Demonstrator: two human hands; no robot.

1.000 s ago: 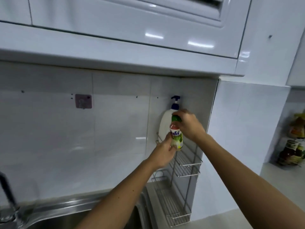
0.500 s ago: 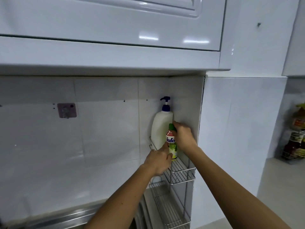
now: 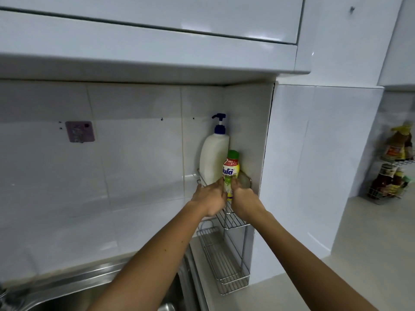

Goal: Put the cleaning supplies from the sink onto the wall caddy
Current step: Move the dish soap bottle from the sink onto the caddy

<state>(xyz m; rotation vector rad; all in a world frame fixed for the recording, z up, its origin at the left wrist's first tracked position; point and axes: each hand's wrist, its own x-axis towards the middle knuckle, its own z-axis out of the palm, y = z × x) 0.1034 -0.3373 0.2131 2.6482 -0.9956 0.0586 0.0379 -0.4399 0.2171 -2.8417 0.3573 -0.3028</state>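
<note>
A small yellow-green dish soap bottle with a green cap stands upright on the upper shelf of the wire wall caddy in the tiled corner. My left hand and my right hand both clasp its lower part, one from each side. Right behind it on the same shelf stands a tall white pump bottle with a blue pump. The caddy's lower shelf holds nothing. A steel sink lies at the bottom left; its inside is mostly hidden by my arms.
White wall cabinets hang low overhead. A purple adhesive hook is stuck to the tiles at the left. At the far right, a wire rack of sauce bottles stands on the counter.
My right hand slid from the bottle's cap down to its lower body. The bottle now stands on the upper shelf, and the view has shifted.
</note>
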